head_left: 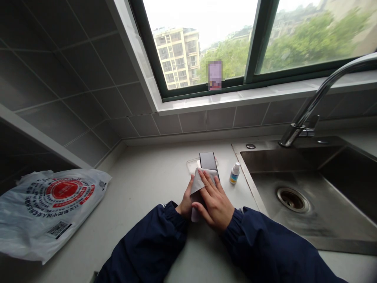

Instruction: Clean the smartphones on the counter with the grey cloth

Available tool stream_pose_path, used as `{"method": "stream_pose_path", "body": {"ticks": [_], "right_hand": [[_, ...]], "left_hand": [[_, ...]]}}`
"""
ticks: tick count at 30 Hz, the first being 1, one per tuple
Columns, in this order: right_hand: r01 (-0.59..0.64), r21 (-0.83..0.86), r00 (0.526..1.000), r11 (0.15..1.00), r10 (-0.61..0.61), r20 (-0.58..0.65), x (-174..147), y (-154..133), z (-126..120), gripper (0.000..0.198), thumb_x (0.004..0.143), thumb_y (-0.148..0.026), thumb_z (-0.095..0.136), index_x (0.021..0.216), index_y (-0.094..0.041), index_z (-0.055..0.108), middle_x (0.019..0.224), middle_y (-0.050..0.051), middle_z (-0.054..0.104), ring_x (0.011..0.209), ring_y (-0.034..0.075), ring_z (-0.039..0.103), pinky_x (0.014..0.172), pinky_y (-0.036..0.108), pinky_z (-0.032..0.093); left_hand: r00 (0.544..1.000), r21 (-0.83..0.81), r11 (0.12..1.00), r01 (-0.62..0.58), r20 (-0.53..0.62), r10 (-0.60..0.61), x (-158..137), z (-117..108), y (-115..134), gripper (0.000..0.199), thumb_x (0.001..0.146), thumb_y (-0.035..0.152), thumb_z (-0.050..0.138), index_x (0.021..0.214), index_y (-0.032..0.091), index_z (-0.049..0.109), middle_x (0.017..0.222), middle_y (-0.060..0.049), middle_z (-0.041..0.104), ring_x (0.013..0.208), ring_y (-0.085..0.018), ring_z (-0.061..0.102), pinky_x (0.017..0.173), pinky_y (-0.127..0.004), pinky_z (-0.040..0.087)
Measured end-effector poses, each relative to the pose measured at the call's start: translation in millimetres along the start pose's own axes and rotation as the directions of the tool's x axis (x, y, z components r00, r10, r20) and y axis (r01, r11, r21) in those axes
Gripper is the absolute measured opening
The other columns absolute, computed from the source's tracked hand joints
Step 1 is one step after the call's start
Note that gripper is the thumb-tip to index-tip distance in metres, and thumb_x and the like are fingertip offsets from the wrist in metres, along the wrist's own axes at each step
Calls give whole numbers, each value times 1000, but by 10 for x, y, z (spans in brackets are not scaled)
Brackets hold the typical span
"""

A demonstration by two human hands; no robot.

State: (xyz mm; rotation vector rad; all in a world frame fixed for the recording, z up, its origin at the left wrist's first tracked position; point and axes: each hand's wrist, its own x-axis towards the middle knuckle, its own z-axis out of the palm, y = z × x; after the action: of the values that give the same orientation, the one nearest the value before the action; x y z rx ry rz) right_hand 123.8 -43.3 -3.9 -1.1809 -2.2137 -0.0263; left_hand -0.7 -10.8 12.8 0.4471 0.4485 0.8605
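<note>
A dark smartphone (pixel 208 160) shows its upper end past a grey cleaning cloth (pixel 198 184) with a zigzag edge. My right hand (pixel 216 204) holds the cloth down against the phone, its fingers stretched over the fabric and its thumb lower on the left. At the phone's left side is my left hand (pixel 185 201), closed around its edge; the cloth and the right hand hide most of those fingers. Behind the phone lies a clear phone case (pixel 192 166), partly covered. To the right, a small white bottle (pixel 235 173) with a blue and yellow label stands upright.
A steel sink (pixel 282 232) with a chrome faucet (pixel 306 98) is set into the pale countertop (pixel 141 177) on the right. On the left lies a white plastic bag (pixel 70 200) with red print. A tiled wall and a window rise at the back.
</note>
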Motion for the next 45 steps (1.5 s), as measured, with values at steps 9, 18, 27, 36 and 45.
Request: {"method": "stream_pose_path", "body": {"ticks": [9,18,27,36,45], "right_hand": [[-30,10,998,999,31,-63,29,76,26,75,103,-44,39,161,-9,8,165,20,16,154,36,12,117,64,27],[63,69,989,996,-71,130,-13,-65,7,63,102,-43,42,152,-5,36,164,17,19,154,32,15,120,60,26],[140,182,975,973,-167,146,-20,-130,-67,44,103,-45,44,128,-13,59,161,12,33,152,28,22,124,54,19],[114,162,987,980,-130,90,-33,-135,-42,35,104,-41,43,119,-16,63,157,10,41,150,25,29,125,54,14],[0,17,995,1000,-2,100,3,-85,-20,46,101,-39,45,135,-10,55,162,16,27,151,32,26,120,59,25]], "left_hand": [[999,-16,999,-36,17,37,39,-25,-31,55,103,48,34,140,15,58,139,-11,63,143,-25,43,123,-37,23],[980,-77,994,-80,-186,64,42,-55,88,65,95,63,44,111,5,71,109,-20,74,120,-34,63,114,-44,39],[930,-90,968,-233,-312,195,93,-187,219,65,96,63,38,104,9,72,93,-16,75,96,-33,72,96,-46,52],[880,-51,956,-290,-407,245,103,-201,293,73,94,67,34,109,5,71,92,-18,76,92,-35,72,91,-48,54],[934,-76,966,-246,-285,215,77,-92,155,62,96,61,42,111,8,71,106,-16,76,113,-33,67,109,-44,44]]}}
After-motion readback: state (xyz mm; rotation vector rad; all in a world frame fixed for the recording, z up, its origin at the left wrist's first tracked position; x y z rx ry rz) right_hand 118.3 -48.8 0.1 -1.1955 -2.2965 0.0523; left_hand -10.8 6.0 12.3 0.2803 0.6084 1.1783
